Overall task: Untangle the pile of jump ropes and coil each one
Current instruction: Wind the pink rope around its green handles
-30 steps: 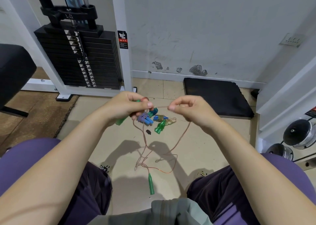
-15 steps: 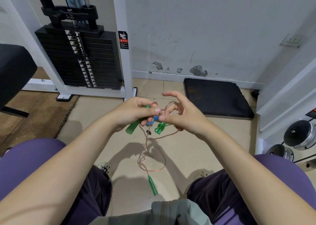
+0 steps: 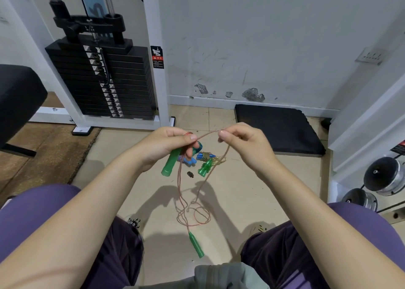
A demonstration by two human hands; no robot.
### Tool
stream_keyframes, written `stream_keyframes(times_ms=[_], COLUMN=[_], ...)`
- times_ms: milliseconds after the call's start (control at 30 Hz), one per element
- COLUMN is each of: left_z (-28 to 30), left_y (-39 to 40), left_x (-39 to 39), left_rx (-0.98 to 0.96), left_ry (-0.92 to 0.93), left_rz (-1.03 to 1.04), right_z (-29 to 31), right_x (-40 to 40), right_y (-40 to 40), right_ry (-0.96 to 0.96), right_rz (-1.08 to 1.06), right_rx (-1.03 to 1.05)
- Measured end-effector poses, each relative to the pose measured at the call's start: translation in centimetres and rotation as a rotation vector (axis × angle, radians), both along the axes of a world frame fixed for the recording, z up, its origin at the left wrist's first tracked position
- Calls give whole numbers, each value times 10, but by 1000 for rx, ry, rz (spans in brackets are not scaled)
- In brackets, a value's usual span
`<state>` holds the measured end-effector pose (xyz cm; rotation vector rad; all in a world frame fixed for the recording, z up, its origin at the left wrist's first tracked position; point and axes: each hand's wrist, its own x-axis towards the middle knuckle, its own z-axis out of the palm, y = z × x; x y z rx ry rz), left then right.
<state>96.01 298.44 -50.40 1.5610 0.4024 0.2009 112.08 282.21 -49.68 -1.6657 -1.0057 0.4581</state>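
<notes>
My left hand (image 3: 166,144) grips one green handle (image 3: 171,162) of a thin pinkish-brown jump rope (image 3: 198,192) together with a few gathered loops. My right hand (image 3: 243,141) pinches the same cord a short way to the right, and a taut span runs between the two hands. The rest of the cord hangs down to loose loops on the floor and ends at the second green handle (image 3: 196,245). Behind the hands, coiled ropes lie on the floor: a bundle with blue handles (image 3: 205,156) and one with bright green handles (image 3: 206,168).
A small dark piece (image 3: 190,174) lies on the tiles near the ropes. A weight-stack machine (image 3: 103,78) stands at the back left, a black mat (image 3: 278,128) against the wall, dumbbells (image 3: 382,177) at the right. My knees frame the floor area.
My hands were together half a second ago; now they have drawn apart, stretching a span of cord between them. The floor loops have shifted and the lower handle slid slightly.
</notes>
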Motion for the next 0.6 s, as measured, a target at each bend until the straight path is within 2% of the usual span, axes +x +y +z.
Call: stream_keyframes(times_ms=[67,167,233,300,367,467,533,600], left_z=[-2,-5,-4,1,5,6,4,1], left_y=[0,-12,-18,-16,-9,1,0,-6], left_x=[1,4,6,6,3,-2,-3,0], left_rx=[-5,7,30,39,38,46,43,11], left_ry=[-11,-1,23,37,49,76,78,56], left_rz=[3,-67,-120,-117,-70,-33,-50,-74], right_z=[2,-3,-6,-3,1,8,9,6], right_x=[3,-7,-15,-15,-6,13,16,8], right_y=[-1,0,3,6,5,-3,-7,-6], right_ry=[69,219,205,134,76,118,174,224], right_rz=[25,218,295,231,70,-94,-34,115], right_rx=[31,-43,-81,-100,-73,39,60,16])
